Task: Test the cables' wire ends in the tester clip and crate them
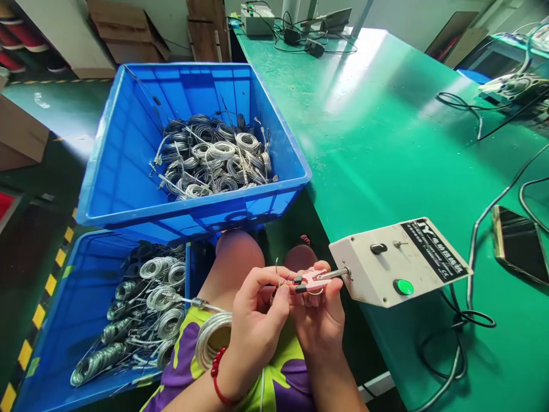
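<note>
My left hand (261, 312) pinches the thin bare wire ends of a cable, right at the black tips of a pink clip (312, 279). A coil of clear-jacketed cable (210, 337) hangs beside my left wrist, over the lap. My right hand (319, 320) has its thumb and fingers closed around the pink clip from below. The clip sits on the metal shaft (337, 273) of a beige machine box (386, 269). Some of the fingers and the wire between them are hidden.
A large blue crate (193, 214) of coiled cables stands ahead, and a lower blue bin (81, 286) of cable coils at left. On the green table (364, 149) lie a phone (521, 243) and loose black cords (461, 320). The box carries a green button (404, 286).
</note>
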Motion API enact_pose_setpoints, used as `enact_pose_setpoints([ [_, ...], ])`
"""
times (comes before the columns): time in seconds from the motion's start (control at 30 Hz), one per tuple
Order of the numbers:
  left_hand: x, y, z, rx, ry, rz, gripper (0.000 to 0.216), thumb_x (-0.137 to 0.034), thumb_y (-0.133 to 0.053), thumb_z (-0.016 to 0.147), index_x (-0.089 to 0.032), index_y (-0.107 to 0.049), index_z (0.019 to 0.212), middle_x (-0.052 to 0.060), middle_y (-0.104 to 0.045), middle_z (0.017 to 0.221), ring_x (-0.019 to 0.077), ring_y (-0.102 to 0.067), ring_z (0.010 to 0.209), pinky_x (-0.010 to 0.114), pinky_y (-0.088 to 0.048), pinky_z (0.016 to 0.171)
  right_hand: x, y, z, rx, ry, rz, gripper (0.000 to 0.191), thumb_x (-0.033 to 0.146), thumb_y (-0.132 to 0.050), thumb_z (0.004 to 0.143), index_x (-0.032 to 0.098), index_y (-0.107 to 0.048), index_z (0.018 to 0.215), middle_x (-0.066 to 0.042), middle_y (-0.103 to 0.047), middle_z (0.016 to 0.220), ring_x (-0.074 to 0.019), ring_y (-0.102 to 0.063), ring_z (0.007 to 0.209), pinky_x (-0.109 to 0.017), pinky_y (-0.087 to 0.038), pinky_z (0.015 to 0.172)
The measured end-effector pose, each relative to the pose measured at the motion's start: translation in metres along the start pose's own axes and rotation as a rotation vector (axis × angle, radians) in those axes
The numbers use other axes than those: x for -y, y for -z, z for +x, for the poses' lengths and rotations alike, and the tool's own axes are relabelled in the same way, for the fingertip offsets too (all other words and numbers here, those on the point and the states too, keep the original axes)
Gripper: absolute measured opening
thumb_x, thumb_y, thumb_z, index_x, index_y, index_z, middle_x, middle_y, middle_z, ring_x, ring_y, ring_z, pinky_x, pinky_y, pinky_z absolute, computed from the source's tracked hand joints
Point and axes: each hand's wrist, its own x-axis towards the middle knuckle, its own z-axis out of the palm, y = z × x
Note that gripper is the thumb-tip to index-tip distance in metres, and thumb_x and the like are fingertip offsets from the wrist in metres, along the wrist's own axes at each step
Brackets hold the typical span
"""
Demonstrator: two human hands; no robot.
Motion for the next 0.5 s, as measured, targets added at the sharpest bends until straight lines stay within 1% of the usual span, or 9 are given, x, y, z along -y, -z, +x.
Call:
enact_pose_setpoints([
  [0.1, 0.002, 0.000, 0.000, 0.003, -0.006, -0.015, 0.009, -0.027, -0.079, 0.110, -0.023, -0.077, 0.102, 0.004, -0.086, 0.111, 0.0150, -0.085, 0.090, 0.021, -0.071, 0.079, 0.001, -0.001, 0.001, 0.027, -0.008, -0.007, 0.043, 0.056, -0.112, 0.071, 0.031, -0.090, 0.099, 0.008, -0.053, 0.065, -0.0097, -0.048, 0.055, -0.019, -0.061, 0.062],
  [0.27, 0.003, 0.001, -0.001, 0.005, -0.003, -0.012, 0.008, -0.024, -0.079, 0.110, -0.022, -0.078, 0.102, 0.005, -0.086, 0.112, 0.0147, -0.084, 0.089, 0.021, -0.071, 0.080, 0.004, -0.003, -0.001, 0.040, 0.007, -0.056, 0.044, 0.060, -0.108, 0.075, 0.031, -0.090, 0.102, 0.008, -0.050, 0.064, -0.0101, -0.047, 0.056, -0.020, -0.059, 0.061],
  [0.33, 0.003, 0.001, -0.001, 0.001, -0.002, -0.013, 0.010, -0.025, -0.080, 0.109, -0.021, -0.078, 0.100, 0.006, -0.085, 0.111, 0.0151, -0.083, 0.090, 0.021, -0.071, 0.080, 0.003, 0.002, -0.001, 0.059, 0.002, -0.072, 0.045, 0.063, -0.106, 0.077, 0.032, -0.089, 0.105, 0.007, -0.052, 0.066, -0.0111, -0.050, 0.058, -0.022, -0.061, 0.064],
  [0.4, 0.002, 0.003, -0.001, -0.001, -0.007, 0.001, 0.010, -0.026, -0.080, 0.108, -0.021, -0.078, 0.100, 0.004, -0.082, 0.106, 0.0137, -0.081, 0.084, 0.020, -0.069, 0.076, 0.000, 0.011, 0.000, 0.131, -0.014, -0.114, 0.052, 0.061, -0.107, 0.075, 0.034, -0.088, 0.114, 0.006, -0.060, 0.074, -0.0122, -0.054, 0.061, -0.025, -0.061, 0.066],
  [0.5, 0.002, 0.005, -0.001, 0.003, 0.001, 0.057, 0.010, -0.025, -0.081, 0.107, -0.021, -0.078, 0.098, 0.000, -0.076, 0.090, 0.0101, -0.072, 0.069, 0.016, -0.062, 0.066, -0.013, 0.029, 0.005, 0.264, -0.038, -0.263, 0.067, 0.045, -0.108, 0.073, 0.035, -0.082, 0.134, 0.003, -0.067, 0.084, -0.0134, -0.056, 0.063, -0.027, -0.059, 0.066],
])
